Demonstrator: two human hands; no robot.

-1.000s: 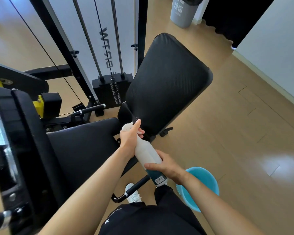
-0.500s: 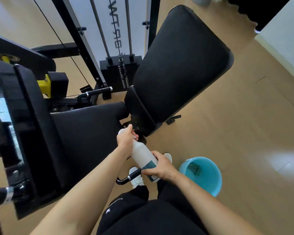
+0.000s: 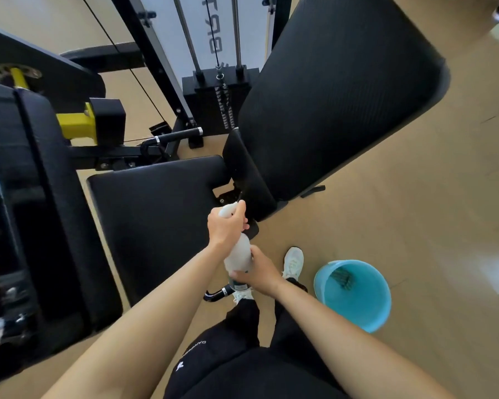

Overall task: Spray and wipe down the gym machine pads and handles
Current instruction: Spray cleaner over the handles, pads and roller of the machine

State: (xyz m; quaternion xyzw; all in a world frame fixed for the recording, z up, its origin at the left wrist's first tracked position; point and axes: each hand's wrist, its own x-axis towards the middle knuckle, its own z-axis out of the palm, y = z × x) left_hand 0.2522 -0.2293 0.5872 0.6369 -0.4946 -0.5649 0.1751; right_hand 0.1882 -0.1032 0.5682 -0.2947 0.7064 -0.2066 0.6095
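Observation:
A white spray bottle (image 3: 238, 254) is held between both hands over the right edge of the black seat pad (image 3: 159, 223). My left hand (image 3: 225, 228) grips the bottle's spray head, which points at the lower end of the tilted black back pad (image 3: 337, 90). My right hand (image 3: 258, 272) grips the bottle's lower body near its dark label. A black handle with a chrome ring (image 3: 218, 293) sticks out just below the bottle. Another black handle (image 3: 175, 136) lies behind the seat pad.
A light blue bucket (image 3: 355, 295) with something dark inside stands on the wooden floor at my right, beside my white shoe (image 3: 293, 262). A large black machine frame (image 3: 32, 214) fills the left. The weight stack (image 3: 218, 102) and guide rods stand behind the pads.
The view has dropped and moved closer to the machine. Both hands keep hold of the bottle, which now points more upright. My right hand has slid up along the bottle's body.

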